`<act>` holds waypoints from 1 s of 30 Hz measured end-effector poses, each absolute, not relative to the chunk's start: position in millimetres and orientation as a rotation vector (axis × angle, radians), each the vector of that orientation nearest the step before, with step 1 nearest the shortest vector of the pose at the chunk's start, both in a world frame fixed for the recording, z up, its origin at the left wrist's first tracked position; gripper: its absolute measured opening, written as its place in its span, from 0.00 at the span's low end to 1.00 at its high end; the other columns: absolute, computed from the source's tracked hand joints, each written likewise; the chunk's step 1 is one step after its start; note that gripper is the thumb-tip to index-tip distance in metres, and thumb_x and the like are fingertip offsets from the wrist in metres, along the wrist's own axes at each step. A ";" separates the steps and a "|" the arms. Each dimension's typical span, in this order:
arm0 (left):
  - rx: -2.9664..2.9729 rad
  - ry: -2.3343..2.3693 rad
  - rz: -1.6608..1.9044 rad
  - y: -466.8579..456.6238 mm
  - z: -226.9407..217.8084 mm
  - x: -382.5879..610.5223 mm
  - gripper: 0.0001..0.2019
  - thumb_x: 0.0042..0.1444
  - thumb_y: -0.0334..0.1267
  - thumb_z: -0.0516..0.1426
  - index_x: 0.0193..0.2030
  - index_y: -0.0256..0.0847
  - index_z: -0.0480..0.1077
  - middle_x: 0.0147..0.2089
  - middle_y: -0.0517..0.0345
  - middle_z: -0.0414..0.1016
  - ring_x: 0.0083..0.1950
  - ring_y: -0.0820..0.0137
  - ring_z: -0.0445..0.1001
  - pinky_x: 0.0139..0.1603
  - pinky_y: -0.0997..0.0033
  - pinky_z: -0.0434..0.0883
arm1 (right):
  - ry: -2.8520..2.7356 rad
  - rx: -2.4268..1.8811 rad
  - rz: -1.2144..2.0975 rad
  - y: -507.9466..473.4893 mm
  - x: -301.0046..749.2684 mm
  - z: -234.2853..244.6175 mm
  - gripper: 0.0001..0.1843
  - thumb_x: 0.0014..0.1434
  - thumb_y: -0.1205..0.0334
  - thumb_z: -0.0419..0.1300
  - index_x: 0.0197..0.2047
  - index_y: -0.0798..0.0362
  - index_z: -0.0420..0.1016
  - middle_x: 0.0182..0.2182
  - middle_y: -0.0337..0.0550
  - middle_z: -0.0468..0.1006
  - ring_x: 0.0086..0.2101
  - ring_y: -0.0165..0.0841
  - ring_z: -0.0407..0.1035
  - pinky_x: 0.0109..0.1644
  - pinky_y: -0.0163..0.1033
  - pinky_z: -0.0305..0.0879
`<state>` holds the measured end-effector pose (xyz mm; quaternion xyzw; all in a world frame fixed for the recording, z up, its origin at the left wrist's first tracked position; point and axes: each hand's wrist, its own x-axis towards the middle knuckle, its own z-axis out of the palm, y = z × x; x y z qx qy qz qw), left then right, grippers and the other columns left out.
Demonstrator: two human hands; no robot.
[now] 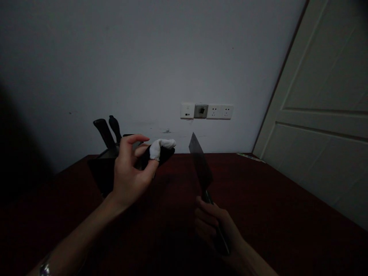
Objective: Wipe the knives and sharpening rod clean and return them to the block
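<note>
Knife [201, 163] is up in the air over the table [267, 214], right of the middle, with its tip up and away. The right hand [212, 220] is closed around its black handle. The fingers hide part of the handle, but its end pokes out below. The blade is wide and dark, and its edge is hard to see.

The left hand [130, 178] is well apart from the blade. It pinches a white cloth [155, 148], with the thumb on it and the first finger up and bent. A black thing sits against the cloth, too dark to name. Some fingers are hidden behind it.

Behind the left hand is a black block [100, 168], partly covered by the hand. Two black handles poke up from it; what is under them is hidden. A shiny band [45, 268] on the left wrist is cut off at the bottom.

On the wall [143, 57] are sockets [220, 112]. The door [322, 153] is cut off at the right. The far left is too dark to make out.
</note>
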<state>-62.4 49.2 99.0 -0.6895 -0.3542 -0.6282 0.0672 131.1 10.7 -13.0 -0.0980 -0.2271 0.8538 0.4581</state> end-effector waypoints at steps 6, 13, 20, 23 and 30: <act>-2.146 -1.068 -1.787 44.3 95.5 -58.6 0.19 0.47 0.30 0.56 0.46 0.40 0.58 0.31 0.62 0.74 0.34 0.71 0.75 0.34 0.73 0.70 | -0.659 0.050 2.345 11.8 133.6 -14.0 0.04 0.54 0.63 0.51 0.35 0.51 0.64 0.16 0.29 0.64 0.09 0.19 0.44 0.12 0.27 0.47; -2.420 -0.962 -1.648 34.1 79.3 -33.9 0.18 0.46 0.25 0.53 0.44 0.39 0.55 0.30 0.61 0.75 0.31 0.74 0.75 0.30 0.78 0.70 | -0.683 0.176 2.408 16.5 131.5 -20.9 0.06 0.47 0.65 0.47 0.30 0.51 0.63 0.15 0.30 0.61 0.09 0.20 0.45 0.13 0.26 0.50; -2.735 -0.822 -1.546 34.5 51.4 -17.8 0.18 0.47 0.25 0.50 0.45 0.39 0.54 0.32 0.59 0.75 0.32 0.73 0.75 0.32 0.76 0.72 | -0.702 0.067 2.367 14.5 129.2 -25.2 0.07 0.39 0.67 0.48 0.27 0.50 0.61 0.13 0.30 0.61 0.08 0.21 0.45 0.12 0.28 0.50; -2.795 -0.731 -1.511 34.7 38.4 -14.8 0.18 0.47 0.27 0.50 0.46 0.39 0.55 0.35 0.55 0.75 0.34 0.71 0.76 0.33 0.73 0.73 | -0.668 -0.009 2.406 12.9 128.2 -26.5 0.05 0.37 0.66 0.49 0.23 0.52 0.63 0.12 0.30 0.59 0.07 0.20 0.44 0.11 0.28 0.47; -2.862 -0.530 -1.416 33.0 19.0 -9.2 0.18 0.48 0.29 0.50 0.48 0.39 0.57 0.39 0.51 0.73 0.38 0.68 0.74 0.36 0.69 0.73 | -0.739 -0.258 2.417 10.7 124.7 -32.1 0.08 0.34 0.61 0.48 0.10 0.54 0.60 0.05 0.31 0.54 0.06 0.20 0.45 0.10 0.29 0.41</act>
